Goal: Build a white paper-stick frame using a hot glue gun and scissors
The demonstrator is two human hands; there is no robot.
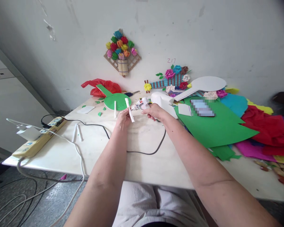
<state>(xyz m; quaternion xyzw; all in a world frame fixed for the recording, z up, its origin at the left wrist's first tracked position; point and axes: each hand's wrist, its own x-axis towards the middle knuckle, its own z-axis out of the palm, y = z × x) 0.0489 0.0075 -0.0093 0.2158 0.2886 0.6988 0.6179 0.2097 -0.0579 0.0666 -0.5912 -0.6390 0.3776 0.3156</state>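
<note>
Closed around a rolled white paper strip (129, 110) is my left hand (123, 119), with the strip tilted upward. My right hand (154, 112) is wrapped around a white hot glue gun (145, 102), from which a black cord (162, 143) trails over the table. Much of the gun is hidden by my fingers, and its front end points toward the strip. Just behind my left hand lies a green round paddle-shaped piece (109, 98) with a second white paper strip (115, 109) at its front edge. Two more white strips (77, 132) lie to the left.
A yellow power strip (39, 138) with a white charger (28, 133) sits at the left edge. Green sheets (210, 129), a phone (203, 107), a white paddle-shaped cutout (207, 84) and coloured crepe paper (262, 126) crowd the right. Paper flowers (120, 45) hang on the wall.
</note>
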